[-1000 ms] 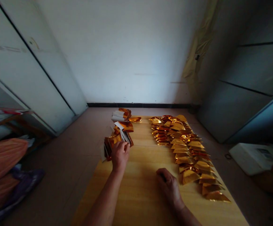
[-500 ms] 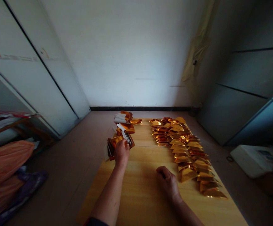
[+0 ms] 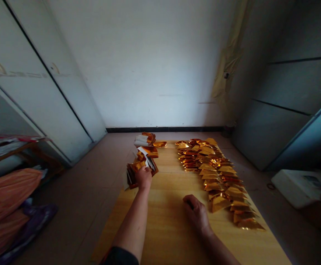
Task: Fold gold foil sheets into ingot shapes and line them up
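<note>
My left hand (image 3: 143, 179) reaches to the far left of the wooden table (image 3: 166, 206), its fingers closed on a sheet in the loose pile of gold foil paper (image 3: 132, 173); the fingertips are partly hidden. White backs of some sheets (image 3: 143, 151) show just beyond it. My right hand (image 3: 197, 214) rests on the bare wood with its fingers curled in, and I see nothing in it. To its right, folded gold foil pieces (image 3: 218, 173) overlap in rows along the right side of the table.
At the far left edge sits a curled bundle of foil paper (image 3: 145, 139), with a single folded foil piece (image 3: 159, 144) beside it. A white box (image 3: 295, 187) is on the floor at right. Cloth (image 3: 9, 191) hangs at left, near a cabinet (image 3: 55, 84).
My left hand stays at the foil pile and has shifted only slightly. The right hand keeps its place. The view has tilted a little.
</note>
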Demonstrator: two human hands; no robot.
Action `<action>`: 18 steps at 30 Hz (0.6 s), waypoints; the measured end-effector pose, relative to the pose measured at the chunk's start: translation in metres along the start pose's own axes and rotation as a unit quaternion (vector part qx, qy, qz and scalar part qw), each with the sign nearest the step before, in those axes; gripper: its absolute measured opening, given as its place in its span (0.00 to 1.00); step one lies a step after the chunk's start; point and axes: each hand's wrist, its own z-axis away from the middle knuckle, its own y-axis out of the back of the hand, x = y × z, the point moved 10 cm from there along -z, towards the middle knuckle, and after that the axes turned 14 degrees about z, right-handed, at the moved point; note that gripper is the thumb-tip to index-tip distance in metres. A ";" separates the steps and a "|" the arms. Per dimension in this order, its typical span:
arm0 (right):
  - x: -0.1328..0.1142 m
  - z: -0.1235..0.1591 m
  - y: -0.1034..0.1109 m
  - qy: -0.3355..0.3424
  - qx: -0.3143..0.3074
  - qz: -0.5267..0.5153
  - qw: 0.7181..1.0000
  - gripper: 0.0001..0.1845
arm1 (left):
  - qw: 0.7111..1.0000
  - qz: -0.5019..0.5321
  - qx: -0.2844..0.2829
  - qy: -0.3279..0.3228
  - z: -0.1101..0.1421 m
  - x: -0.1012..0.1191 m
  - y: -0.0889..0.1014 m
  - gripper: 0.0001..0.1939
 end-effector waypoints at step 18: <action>0.002 0.001 -0.004 0.014 -0.005 0.000 1.000 0.07 | 0.994 0.032 0.076 0.077 0.014 -0.014 0.007 0.05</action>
